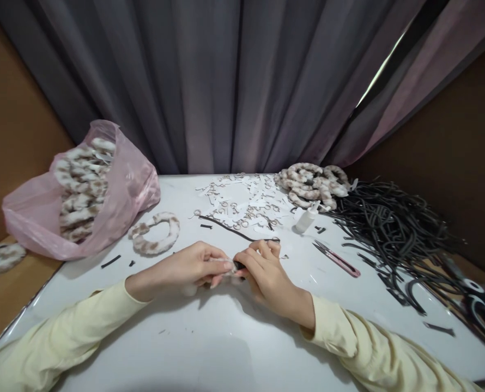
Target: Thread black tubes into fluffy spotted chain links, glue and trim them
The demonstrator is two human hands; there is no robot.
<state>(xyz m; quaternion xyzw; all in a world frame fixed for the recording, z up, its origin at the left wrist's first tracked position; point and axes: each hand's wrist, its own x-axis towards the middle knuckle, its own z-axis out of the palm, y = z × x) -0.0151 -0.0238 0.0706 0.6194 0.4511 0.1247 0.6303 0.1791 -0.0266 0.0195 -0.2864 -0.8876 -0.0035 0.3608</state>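
Observation:
My left hand [204,267] is closed round a white furry tube [228,275], most of it hidden by the fingers. Against the tube's end, my right hand [267,272] pinches a short black piece [239,265] that looks like cord. Whether the black piece goes into the tube or only touches it, I cannot tell. Just beyond the hands lies a long black cord [230,227], its near end by my right fingers. To the left of my left hand rests a brown-spotted furry ring [171,235].
A pink plastic bag [132,185] of furry rings stands at left. Metal rings with white tags [246,201] spread across the back. More furry rings [308,182], a small white bottle [305,219], pink thread snips [338,258], a black cord heap [393,218] and scissors [482,310] lie rightward.

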